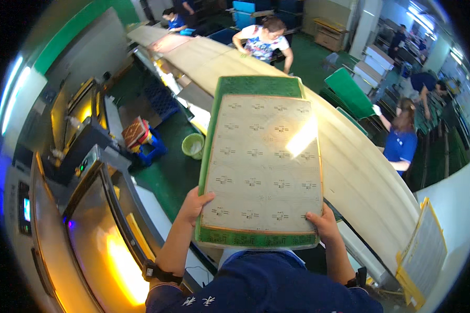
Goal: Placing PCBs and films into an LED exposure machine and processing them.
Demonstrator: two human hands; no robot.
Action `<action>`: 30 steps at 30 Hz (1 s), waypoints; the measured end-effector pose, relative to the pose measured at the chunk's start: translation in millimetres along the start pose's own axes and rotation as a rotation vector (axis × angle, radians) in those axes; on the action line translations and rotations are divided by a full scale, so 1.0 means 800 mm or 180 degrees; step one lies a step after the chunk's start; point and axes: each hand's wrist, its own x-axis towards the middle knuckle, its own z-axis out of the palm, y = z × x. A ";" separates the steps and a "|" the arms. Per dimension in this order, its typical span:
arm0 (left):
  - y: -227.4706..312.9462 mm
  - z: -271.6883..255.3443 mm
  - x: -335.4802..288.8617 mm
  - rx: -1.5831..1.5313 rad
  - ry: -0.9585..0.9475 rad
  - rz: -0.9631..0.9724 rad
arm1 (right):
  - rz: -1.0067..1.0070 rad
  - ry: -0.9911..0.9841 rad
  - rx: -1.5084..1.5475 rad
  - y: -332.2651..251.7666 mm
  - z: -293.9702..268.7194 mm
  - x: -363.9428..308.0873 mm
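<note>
Upright before my body is a stack of green panels [261,85] that look like circuit boards. A pale see-through film sheet [266,169] with small dark printed marks in rows lies over the front one. At the lower left edge, my left hand [194,206] grips the stack with its thumb on the front. Opposite it, my right hand [325,223] clasps the lower right edge, thumb on the film. The fingers of both hands are mostly hidden behind the stack. Bright light glares on the film's upper right.
A long pale table [360,172] curves past on the right. Left stands a machine with a glowing yellow window [117,261]. A green bin [193,145] and a blue stool [152,148] stand on the floor. Other people work beyond the table; one handles a green panel [350,93].
</note>
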 end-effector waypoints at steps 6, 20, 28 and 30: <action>-0.073 -0.084 -0.169 -0.0155 0.1533 0.1011 | 0.0158 -0.1271 -0.0288 0.036 0.078 0.060; -0.365 -0.129 -0.602 -0.2070 0.6469 0.0884 | 0.1414 -0.4164 -0.1162 0.263 0.592 0.064; -0.473 -0.173 -0.733 -0.2351 0.7167 -0.1254 | 0.0788 -0.5493 -0.2759 0.440 0.914 0.023; -0.466 -0.180 -0.727 -0.2334 0.7039 -0.1101 | -0.1329 -0.5280 -0.3743 0.494 0.975 0.042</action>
